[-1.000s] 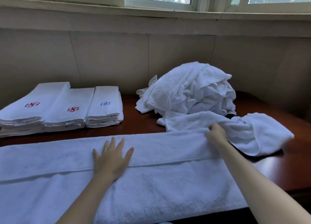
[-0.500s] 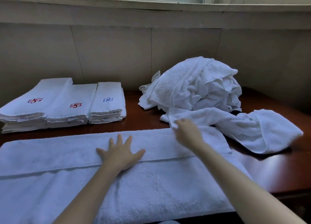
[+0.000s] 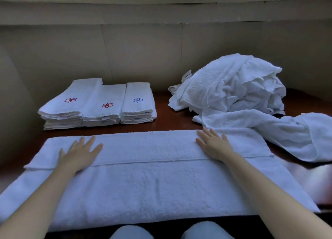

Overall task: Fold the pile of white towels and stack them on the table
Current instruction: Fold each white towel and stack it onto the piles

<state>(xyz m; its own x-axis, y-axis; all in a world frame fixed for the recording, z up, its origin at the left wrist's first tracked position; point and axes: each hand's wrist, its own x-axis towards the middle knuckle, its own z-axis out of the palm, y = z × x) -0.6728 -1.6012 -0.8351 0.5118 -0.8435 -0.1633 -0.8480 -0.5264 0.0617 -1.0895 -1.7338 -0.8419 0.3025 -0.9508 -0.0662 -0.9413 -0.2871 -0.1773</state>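
The white towel (image 3: 152, 183) lies long across the near edge of the table (image 3: 161, 111), its far part folded over with a straight hem. My left hand (image 3: 79, 154) rests flat on the fold, fingers spread, and my right hand (image 3: 213, 146) also, fingers straight. Behind, at left, stand folded stacks (image 3: 97, 105) with red and blue marks. At right is the crumpled pile (image 3: 233, 87), with a loose towel (image 3: 296, 132) just beside my right hand. The table is dark reddish wood below a beige wall (image 3: 143, 50).

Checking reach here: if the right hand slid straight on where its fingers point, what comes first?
The right hand would likely meet the loose towel trailing from the pile, just past the edge of the flat towel.
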